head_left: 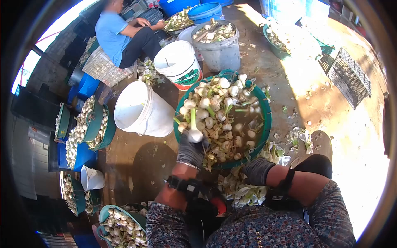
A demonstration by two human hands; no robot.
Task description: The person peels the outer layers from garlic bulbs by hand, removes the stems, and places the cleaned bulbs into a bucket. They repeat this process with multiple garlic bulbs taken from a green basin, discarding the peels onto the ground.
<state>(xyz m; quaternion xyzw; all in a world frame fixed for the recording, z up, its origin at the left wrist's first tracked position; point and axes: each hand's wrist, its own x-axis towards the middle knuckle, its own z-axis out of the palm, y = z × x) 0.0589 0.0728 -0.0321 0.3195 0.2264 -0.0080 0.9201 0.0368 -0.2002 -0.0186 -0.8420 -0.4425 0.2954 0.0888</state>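
My left hand (192,151), in a dark grey glove, is closed around a white garlic bulb (195,135) whose pale green stem points up. It is over the near left edge of a round green tub (268,120). Many garlic bulbs (203,102) with cut stems and leaves are heaped in that tub, with brownish water showing on its right side. Close to my lap, my right hand (257,170), also gloved, is curled just outside the tub's near right rim. Its fingertips are out of sight. Pale garlic peelings (248,193) lie beneath and beside it.
A white bucket (155,111) lies tilted left of the tub; another white bucket (175,60) and a grey bucket of trimmings (223,53) stand beyond. A person (120,37) sits at the back left. Garlic baskets (93,124) line the left; a black crate (349,78) is right.
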